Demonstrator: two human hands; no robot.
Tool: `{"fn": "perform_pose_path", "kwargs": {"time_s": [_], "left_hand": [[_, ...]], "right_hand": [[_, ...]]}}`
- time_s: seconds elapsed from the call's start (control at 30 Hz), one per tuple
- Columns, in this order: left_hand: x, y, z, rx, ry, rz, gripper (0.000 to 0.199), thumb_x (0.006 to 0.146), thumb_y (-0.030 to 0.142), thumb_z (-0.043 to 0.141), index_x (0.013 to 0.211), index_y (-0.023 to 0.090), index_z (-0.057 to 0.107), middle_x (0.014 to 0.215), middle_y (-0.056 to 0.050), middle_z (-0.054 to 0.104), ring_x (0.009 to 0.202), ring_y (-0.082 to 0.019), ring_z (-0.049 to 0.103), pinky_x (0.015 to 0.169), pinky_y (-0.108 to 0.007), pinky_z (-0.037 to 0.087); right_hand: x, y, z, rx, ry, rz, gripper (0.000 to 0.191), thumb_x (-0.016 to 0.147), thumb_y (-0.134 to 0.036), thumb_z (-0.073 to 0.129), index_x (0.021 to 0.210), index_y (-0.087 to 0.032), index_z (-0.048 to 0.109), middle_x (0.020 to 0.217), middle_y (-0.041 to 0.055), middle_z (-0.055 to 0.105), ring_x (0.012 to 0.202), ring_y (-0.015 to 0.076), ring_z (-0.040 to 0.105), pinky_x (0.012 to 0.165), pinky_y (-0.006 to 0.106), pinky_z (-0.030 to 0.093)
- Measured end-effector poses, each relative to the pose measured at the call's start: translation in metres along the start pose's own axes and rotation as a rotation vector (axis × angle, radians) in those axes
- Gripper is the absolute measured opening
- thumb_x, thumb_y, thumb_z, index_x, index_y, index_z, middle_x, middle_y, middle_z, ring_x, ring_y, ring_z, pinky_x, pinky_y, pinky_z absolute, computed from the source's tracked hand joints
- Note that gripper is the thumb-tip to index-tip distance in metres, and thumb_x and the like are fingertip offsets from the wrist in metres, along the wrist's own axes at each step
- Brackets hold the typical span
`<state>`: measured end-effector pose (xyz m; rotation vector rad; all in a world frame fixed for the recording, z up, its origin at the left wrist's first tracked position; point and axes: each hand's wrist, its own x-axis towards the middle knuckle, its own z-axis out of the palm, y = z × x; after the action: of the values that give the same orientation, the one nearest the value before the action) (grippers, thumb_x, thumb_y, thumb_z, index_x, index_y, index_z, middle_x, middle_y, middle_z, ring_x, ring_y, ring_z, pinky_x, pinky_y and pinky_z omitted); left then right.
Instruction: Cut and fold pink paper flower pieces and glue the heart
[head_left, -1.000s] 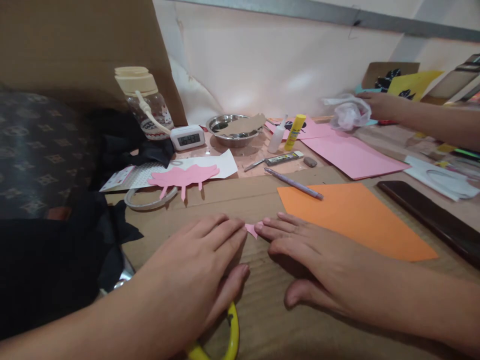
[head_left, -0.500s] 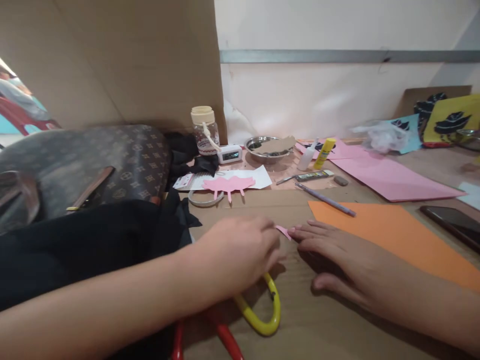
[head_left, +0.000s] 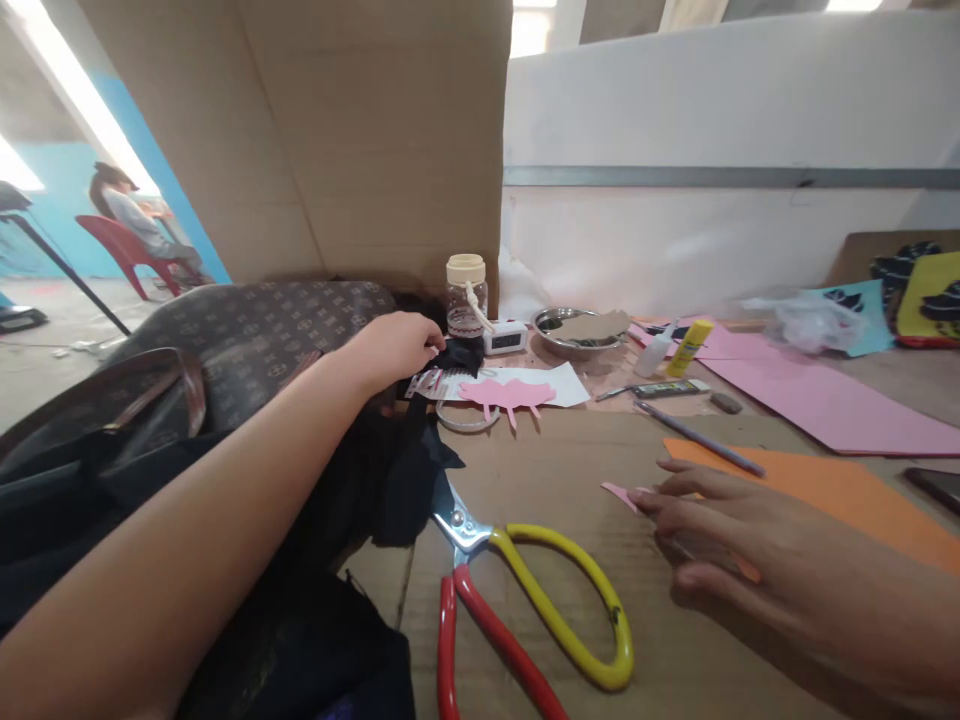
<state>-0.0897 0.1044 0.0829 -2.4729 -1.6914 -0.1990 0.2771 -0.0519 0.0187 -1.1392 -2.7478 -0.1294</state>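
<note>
My left hand is stretched over the black cloth pieces beside the patterned bag, its fingers curled downward; what they grip, if anything, is hidden. Fingers spread, my right hand lies low over the cardboard surface, its fingertips at a small pink paper scrap. Between the arms are large scissors with one yellow and one red handle, their blades partly over black fabric. A pink paper cutout with thin strips rests on white paper behind them.
At the back stand a jar, a small digital clock, a metal bowl and a glue stick. Orange paper and pink paper lie right. The patterned bag is left. A seated person is far left.
My left hand has moved forward and left from near the pink scrap to the black cloth, uncovering the scissors. My right hand stays by the scrap. The view has tilted up and shifted left.
</note>
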Motion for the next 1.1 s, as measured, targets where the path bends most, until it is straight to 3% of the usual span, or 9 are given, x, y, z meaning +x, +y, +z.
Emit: {"fn": "perform_pose_path", "kwargs": {"time_s": [0.1,0.23,0.43,0.6,0.77,0.83,0.97,1.03,1.1], "left_hand": [[0.012,-0.005,0.026,-0.031,-0.015,0.066,0.022,0.097,0.024,0.058,0.114,0.018,0.070,0.122,-0.008,0.071,0.111,-0.025,0.066,0.096,-0.041,0.053],[0.024,-0.007,0.050,-0.055,-0.034,0.159,0.031,0.097,0.035,0.063,0.124,0.018,0.063,0.133,-0.010,0.061,0.115,-0.026,0.062,0.097,-0.050,0.053],[0.031,-0.005,0.063,-0.111,0.083,0.145,0.033,0.097,0.034,0.064,0.126,0.017,0.062,0.132,-0.011,0.062,0.116,-0.027,0.062,0.098,-0.052,0.053],[0.017,-0.001,0.026,-0.255,0.360,0.060,0.028,0.098,0.027,0.052,0.118,0.018,0.070,0.131,-0.011,0.068,0.124,-0.027,0.061,0.110,-0.043,0.045],[-0.005,0.018,-0.022,-0.418,0.599,0.004,0.032,0.091,0.031,0.056,0.115,0.018,0.074,0.120,-0.007,0.075,0.111,-0.024,0.069,0.102,-0.032,0.051],[-0.012,0.032,-0.035,-0.578,0.657,-0.002,0.034,0.090,0.031,0.058,0.117,0.017,0.074,0.116,-0.007,0.077,0.104,-0.022,0.072,0.094,-0.029,0.056],[-0.022,0.066,-0.053,-1.068,0.603,0.000,0.041,0.082,0.028,0.069,0.121,0.017,0.072,0.089,-0.004,0.079,0.067,-0.015,0.070,0.064,-0.024,0.058],[-0.028,0.081,-0.059,-1.177,0.518,0.017,0.046,0.080,0.024,0.071,0.125,0.018,0.070,0.078,-0.001,0.077,0.056,-0.012,0.064,0.055,-0.022,0.054],[-0.033,0.096,-0.062,-1.239,0.449,0.037,0.045,0.079,0.022,0.070,0.124,0.018,0.070,0.073,0.000,0.074,0.051,-0.010,0.060,0.051,-0.020,0.051]], "right_hand": [[0.007,-0.003,-0.007,0.018,-0.056,0.049,0.025,0.095,-0.040,0.061,0.115,-0.033,0.073,0.119,0.0036,0.075,0.111,0.0300,0.070,0.076,0.039,0.065],[0.006,-0.004,-0.004,0.058,-0.072,0.062,0.027,0.096,-0.036,0.059,0.119,-0.031,0.071,0.112,0.0062,0.076,0.108,0.0295,0.070,0.079,0.041,0.064],[0.000,0.000,0.007,0.080,-0.038,0.058,0.028,0.096,-0.034,0.059,0.122,-0.029,0.069,0.120,0.0068,0.074,0.114,0.0290,0.068,0.088,0.043,0.062],[0.002,0.001,0.015,0.112,0.047,0.052,0.033,0.095,-0.028,0.060,0.127,-0.029,0.068,0.120,0.0079,0.074,0.110,0.0272,0.069,0.090,0.042,0.061],[0.001,0.000,0.017,0.113,0.022,0.056,0.030,0.094,-0.028,0.062,0.123,-0.029,0.069,0.122,0.0080,0.073,0.111,0.0301,0.068,0.089,0.045,0.061],[0.002,-0.001,0.017,0.123,0.031,0.057,0.027,0.095,-0.029,0.062,0.120,-0.029,0.070,0.120,0.0079,0.073,0.111,0.0297,0.067,0.088,0.044,0.061],[0.004,-0.003,0.011,0.144,0.084,0.028,0.017,0.094,-0.027,0.063,0.108,-0.027,0.073,0.109,0.0081,0.075,0.103,0.0281,0.069,0.085,0.041,0.060],[0.004,-0.003,0.005,0.164,0.142,0.021,0.023,0.094,-0.024,0.062,0.114,-0.026,0.072,0.110,0.0089,0.076,0.105,0.0289,0.069,0.087,0.042,0.059],[0.005,-0.004,-0.006,0.253,0.218,0.108,0.025,0.095,-0.028,0.059,0.117,-0.026,0.070,0.113,0.0093,0.075,0.109,0.0296,0.069,0.092,0.045,0.058]]}}
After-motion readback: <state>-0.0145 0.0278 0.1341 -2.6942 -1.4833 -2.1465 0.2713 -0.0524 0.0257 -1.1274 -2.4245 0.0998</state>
